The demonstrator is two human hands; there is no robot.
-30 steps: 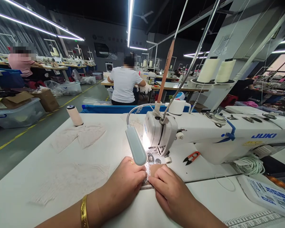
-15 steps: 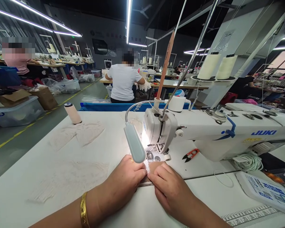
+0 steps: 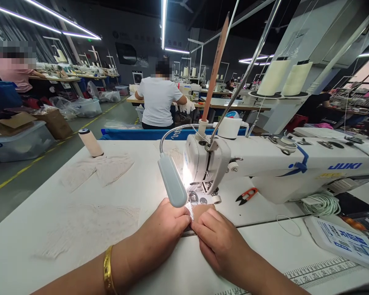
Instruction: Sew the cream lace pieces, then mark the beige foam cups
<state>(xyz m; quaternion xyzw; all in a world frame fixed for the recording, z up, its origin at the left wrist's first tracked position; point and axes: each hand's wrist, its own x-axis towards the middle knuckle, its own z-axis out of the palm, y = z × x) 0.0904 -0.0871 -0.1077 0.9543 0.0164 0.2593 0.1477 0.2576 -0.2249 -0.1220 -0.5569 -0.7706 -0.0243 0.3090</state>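
At the front of a white sewing machine [image 3: 203,159], my left hand [image 3: 164,225] and my right hand [image 3: 217,237] meet just below the needle area. The fingers of both are closed on a small fabric piece [image 3: 200,211], which shows a white lace strip and a tan part between them. A grey lamp head [image 3: 172,180] hangs over my left fingertips and hides part of them. Pale lace pieces [image 3: 113,168] lie flat on the table to the left, with another lace piece [image 3: 92,229] nearer to me.
A thread cone [image 3: 90,143] stands at the table's back left. Red snips [image 3: 247,196] lie right of the needle area. Coiled cable [image 3: 321,204], a white case [image 3: 344,246] and a ruler [image 3: 322,272] are at right. A person in white [image 3: 159,100] sits ahead.
The whole view has shifted slightly, with the table and machine a little higher in the picture. Both hands stay together at the fabric, with no clear change of hold.
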